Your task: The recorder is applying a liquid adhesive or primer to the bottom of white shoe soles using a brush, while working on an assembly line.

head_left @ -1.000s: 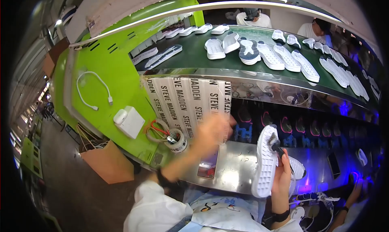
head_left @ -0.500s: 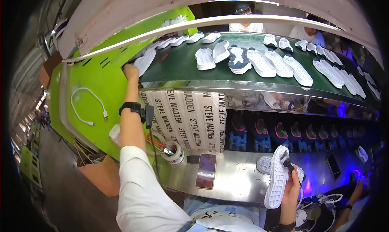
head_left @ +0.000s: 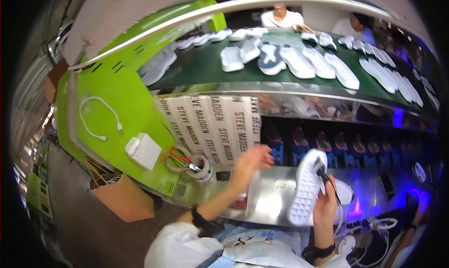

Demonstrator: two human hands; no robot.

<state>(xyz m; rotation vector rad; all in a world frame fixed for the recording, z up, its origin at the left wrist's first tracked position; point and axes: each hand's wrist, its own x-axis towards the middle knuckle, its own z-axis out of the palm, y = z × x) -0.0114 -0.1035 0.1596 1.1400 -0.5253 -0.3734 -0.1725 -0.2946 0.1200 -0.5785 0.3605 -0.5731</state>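
My right hand [head_left: 324,207] grips a white shoe sole [head_left: 304,193], stood up on end with its studded face showing. The same hand holds a thin black-handled tool that looks like a brush [head_left: 322,174], its head against the sole's upper part. Just behind that hand is another white sole [head_left: 345,193]. My left hand [head_left: 255,159] is over the metal bench, left of the held sole and in front of a white printed panel [head_left: 210,127]. Motion smears its fingers, and I see no object in it. The left forearm partly covers a phone [head_left: 241,200].
A green belt [head_left: 196,74] across the back carries several white soles and a dark-topped one [head_left: 271,60]. On the lime-green table lie a white cable [head_left: 100,99] and white box [head_left: 147,151]. Tape rolls [head_left: 202,170] stand beside it. A person [head_left: 283,19] sits across the belt.
My left hand has left the sole at the belt's left end and swung back over the bench. The held sole has shifted slightly left and up. Across the belt, a person's hand now reaches a sole.
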